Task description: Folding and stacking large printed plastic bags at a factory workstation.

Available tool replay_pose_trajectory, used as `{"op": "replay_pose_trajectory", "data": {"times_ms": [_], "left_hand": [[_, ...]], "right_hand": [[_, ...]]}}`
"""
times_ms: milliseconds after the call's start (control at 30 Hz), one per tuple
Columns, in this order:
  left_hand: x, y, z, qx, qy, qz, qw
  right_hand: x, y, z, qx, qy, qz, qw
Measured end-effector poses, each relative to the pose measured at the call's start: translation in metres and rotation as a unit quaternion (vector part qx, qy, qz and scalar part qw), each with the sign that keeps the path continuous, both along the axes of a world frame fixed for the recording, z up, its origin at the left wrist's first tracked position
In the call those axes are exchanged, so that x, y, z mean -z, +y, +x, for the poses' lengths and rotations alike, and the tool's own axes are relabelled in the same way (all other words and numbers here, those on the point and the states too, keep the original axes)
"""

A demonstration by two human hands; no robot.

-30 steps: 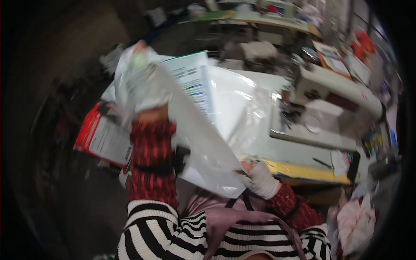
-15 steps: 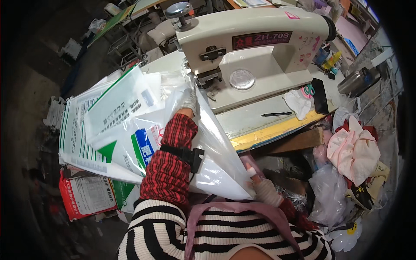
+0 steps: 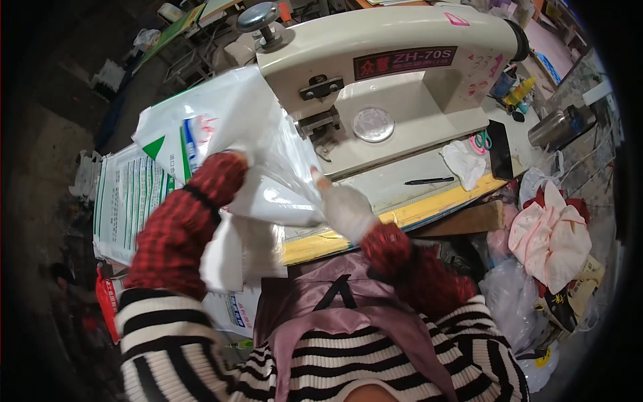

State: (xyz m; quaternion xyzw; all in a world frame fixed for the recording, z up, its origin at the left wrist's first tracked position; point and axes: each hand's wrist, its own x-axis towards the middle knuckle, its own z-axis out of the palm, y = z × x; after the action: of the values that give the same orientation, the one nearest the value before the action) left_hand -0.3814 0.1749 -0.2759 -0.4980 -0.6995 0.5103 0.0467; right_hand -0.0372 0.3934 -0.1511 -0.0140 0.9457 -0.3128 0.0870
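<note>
A white plastic bag with green, blue and red print lies across the table's left part, its right edge beside the sewing machine's needle area. My right hand, in a whitish glove with a bare thumb tip, is closed on that edge, just in front of the machine bed. My left hand reaches into the bag's middle; only a bit at the cuff shows and its fingers are hidden. The cream sewing machine stands directly beyond. Beneath the bag is a stack of similar printed bags.
On the machine table lie a black pen, a white cloth, teal-and-pink scissors and a dark phone. A steel bottle is at the right. Pale pink cloth and clear plastic pile up below it.
My right hand has risen from beside my lap to the machine bed with the bag's edge. My left hand has drawn back leftward from the needle area, and the bag has shifted and turned.
</note>
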Motion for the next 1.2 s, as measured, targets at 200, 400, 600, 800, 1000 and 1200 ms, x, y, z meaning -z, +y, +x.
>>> {"op": "replay_pose_trajectory", "data": {"times_ms": [200,400,600,800,1000,1200], "left_hand": [[-0.063,-0.071,0.192,-0.186,-0.268,0.124,0.937],[-0.192,0.043,0.271,-0.394,-0.404,0.343,0.751],[-0.157,0.057,0.319,-0.291,-0.684,0.256,0.619],[-0.203,0.064,0.277,-0.275,-0.659,0.193,0.673],[-0.181,0.082,0.337,-0.163,-0.547,0.198,0.797],[-0.215,0.067,0.307,0.093,-0.422,0.275,0.859]], "right_hand": [[0.063,0.045,-0.038,0.034,0.024,-0.14,0.989],[0.023,0.032,-0.016,0.058,-0.068,-0.212,0.973],[0.044,0.029,-0.019,0.05,-0.038,-0.167,0.984],[0.035,0.021,-0.006,0.075,-0.05,-0.139,0.986],[0.037,0.014,0.0,0.086,-0.055,-0.141,0.985],[0.038,0.026,0.008,0.079,-0.054,-0.159,0.983]]}}
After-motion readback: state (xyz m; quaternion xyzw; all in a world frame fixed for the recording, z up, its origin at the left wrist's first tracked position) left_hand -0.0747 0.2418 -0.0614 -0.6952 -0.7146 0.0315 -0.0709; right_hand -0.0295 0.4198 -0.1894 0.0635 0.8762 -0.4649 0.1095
